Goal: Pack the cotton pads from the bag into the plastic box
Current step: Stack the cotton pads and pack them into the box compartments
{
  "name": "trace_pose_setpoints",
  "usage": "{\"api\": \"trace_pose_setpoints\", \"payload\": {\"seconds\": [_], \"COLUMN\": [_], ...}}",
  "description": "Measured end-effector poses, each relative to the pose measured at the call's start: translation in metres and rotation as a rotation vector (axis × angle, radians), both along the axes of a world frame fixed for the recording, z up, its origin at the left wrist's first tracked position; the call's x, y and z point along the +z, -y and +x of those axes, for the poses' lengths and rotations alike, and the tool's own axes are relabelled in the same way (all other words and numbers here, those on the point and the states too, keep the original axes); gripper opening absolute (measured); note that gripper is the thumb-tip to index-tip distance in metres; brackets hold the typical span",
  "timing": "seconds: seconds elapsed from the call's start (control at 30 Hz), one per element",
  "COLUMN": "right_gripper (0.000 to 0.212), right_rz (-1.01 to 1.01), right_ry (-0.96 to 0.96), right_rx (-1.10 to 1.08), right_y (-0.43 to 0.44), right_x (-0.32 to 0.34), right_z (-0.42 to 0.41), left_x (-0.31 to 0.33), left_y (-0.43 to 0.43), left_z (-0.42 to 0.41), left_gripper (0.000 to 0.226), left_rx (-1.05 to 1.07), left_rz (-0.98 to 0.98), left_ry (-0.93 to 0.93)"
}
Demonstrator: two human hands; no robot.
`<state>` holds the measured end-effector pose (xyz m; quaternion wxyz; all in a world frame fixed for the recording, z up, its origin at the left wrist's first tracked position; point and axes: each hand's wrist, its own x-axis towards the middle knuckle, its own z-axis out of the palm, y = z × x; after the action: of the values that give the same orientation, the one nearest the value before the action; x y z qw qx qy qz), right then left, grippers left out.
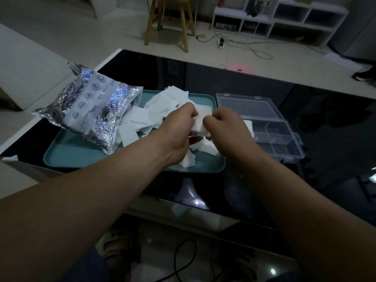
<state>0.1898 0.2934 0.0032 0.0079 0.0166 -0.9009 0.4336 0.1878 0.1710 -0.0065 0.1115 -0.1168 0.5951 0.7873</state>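
Item 1, stack of cotton pads (200,121): white, held between your two hands above the right half of the tray.

Item 2, your left hand (181,127): fingers curled round the stack's left end, thumb on top.

Item 3, your right hand (227,127): fingers curled, pinching the stack's right end. The two hands sit knuckle to knuckle, almost touching.

Item 4, loose cotton pads (162,104): a scattered white heap on the tray, spread from the bag's mouth toward the far edge and under your hands to the near right corner.

Item 5, bag (91,110): crinkled silver foil with a pale printed strip. It lies on the tray's left half, mouth open to the right, and its far end overhangs the tray's left edge.

Item 6, tray (67,153): teal with rounded corners, at the middle of the desk (223,78), which is dark and glossy.

Item 7, plastic box (272,137): clear, with divided compartments, just beside the tray's right edge. Its lid (244,104) is laid open toward the desk's far edge. A white patch shows at the box's left side behind your right hand. You cannot tell from here whether it lies inside.

Item 8, beyond the desk: wooden stool (168,19), white shelf unit (284,17), cables (244,43) on the floor.
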Motion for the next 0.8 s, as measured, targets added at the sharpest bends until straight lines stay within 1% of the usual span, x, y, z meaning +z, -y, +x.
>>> {"api": "trace_pose_setpoints", "payload": {"seconds": [0.07, 0.17, 0.27, 0.3, 0.4, 0.43, 0.5, 0.6, 0.67, 0.7, 0.8], "right_gripper": [0.025, 0.022, 0.033, 0.033, 0.023, 0.025, 0.024, 0.009, 0.014, 0.017, 0.02], "right_rz": [-0.053, -0.062, -0.085, -0.079, -0.11, -0.131, -0.191, -0.295, -0.325, -0.313, -0.154], "right_ry": [0.045, 0.073, 0.081, 0.086, 0.087, 0.092, 0.126, 0.165, 0.128, 0.086, -0.025], "right_rx": [0.015, 0.086, 0.118, 0.117, 0.051, 0.019, -0.025, -0.049, -0.125, -0.17, -0.285], "right_y": [-0.001, -0.002, -0.004, -0.005, -0.016, -0.02, -0.032, -0.056, -0.08, -0.092, -0.123], "right_x": [0.003, 0.0, 0.001, 0.002, 0.003, 0.003, 0.005, 0.004, 0.003, 0.002, -0.002], "right_z": [0.001, 0.002, 0.008, 0.007, 0.0, -0.003, -0.007, -0.016, -0.025, -0.03, -0.039], "left_x": [0.003, 0.004, 0.005, 0.005, 0.008, 0.009, 0.009, 0.006, 0.004, 0.003, -0.003], "left_y": [-0.005, -0.014, -0.023, -0.025, -0.035, -0.038, -0.045, -0.057, -0.064, -0.066, -0.074], "left_z": [0.004, 0.008, 0.008, 0.006, 0.003, 0.002, -0.001, -0.008, -0.013, -0.016, -0.022], "left_gripper": [0.021, 0.026, 0.022, 0.02, 0.013, 0.011, 0.016, 0.032, 0.035, 0.038, 0.038], "left_rx": [-0.027, -0.036, -0.009, 0.01, 0.032, 0.025, -0.004, -0.055, -0.078, -0.093, -0.19], "left_rz": [-0.105, -0.202, -0.239, -0.255, -0.304, -0.322, -0.363, -0.449, -0.54, -0.604, -0.887], "left_ry": [-0.029, -0.055, -0.061, -0.055, -0.042, -0.054, -0.105, -0.162, -0.229, -0.284, -0.495]}}
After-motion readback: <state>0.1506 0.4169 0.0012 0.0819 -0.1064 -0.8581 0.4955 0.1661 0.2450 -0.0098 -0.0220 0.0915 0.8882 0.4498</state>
